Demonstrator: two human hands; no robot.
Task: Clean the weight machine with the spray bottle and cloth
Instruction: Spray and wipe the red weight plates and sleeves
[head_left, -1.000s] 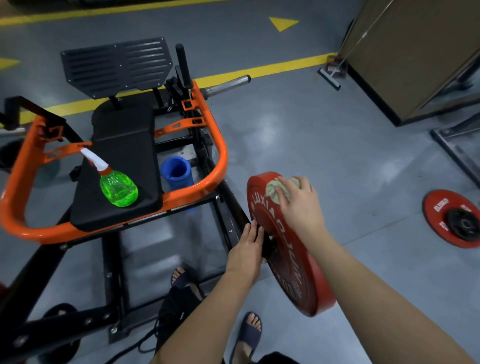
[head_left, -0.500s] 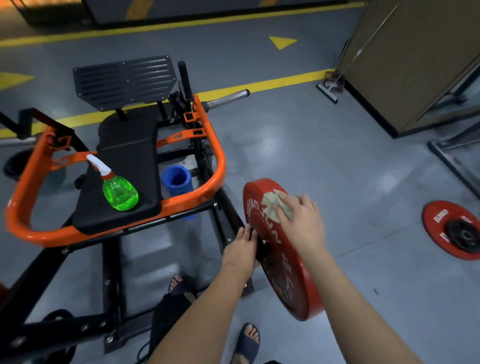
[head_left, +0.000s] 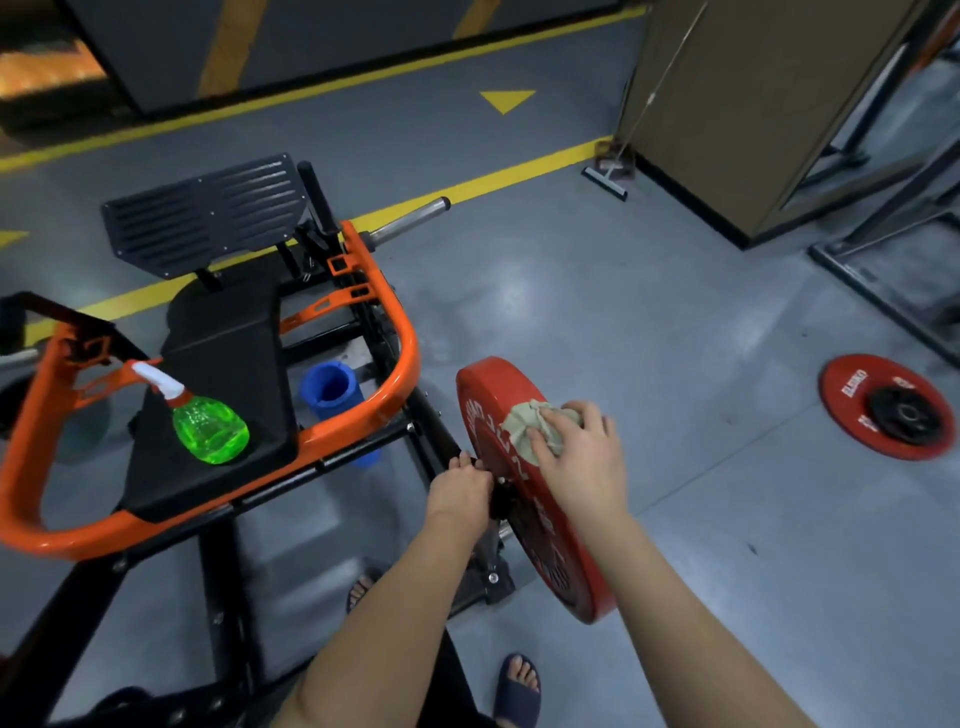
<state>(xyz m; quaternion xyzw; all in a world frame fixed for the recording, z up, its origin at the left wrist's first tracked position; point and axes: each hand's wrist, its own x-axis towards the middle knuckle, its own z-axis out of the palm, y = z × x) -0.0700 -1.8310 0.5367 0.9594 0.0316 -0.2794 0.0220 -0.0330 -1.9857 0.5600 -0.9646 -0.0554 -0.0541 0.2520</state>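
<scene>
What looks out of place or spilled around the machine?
Nothing looks spilled or damaged. One stray item: a red plate lying flat on the floor to the right, apart from the machine, a smaller black plate on top. The spray bottle stands upright on the seat pad; the right hand holds the cloth against the mounted plate.

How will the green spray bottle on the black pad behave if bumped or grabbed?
Probably light: the spray bottle is clear plastic, though its fill level is unclear. Its bulbous body may roll or tip if nudged on the smooth black pad. The narrow neck under its white trigger looks the easiest grip.
</scene>
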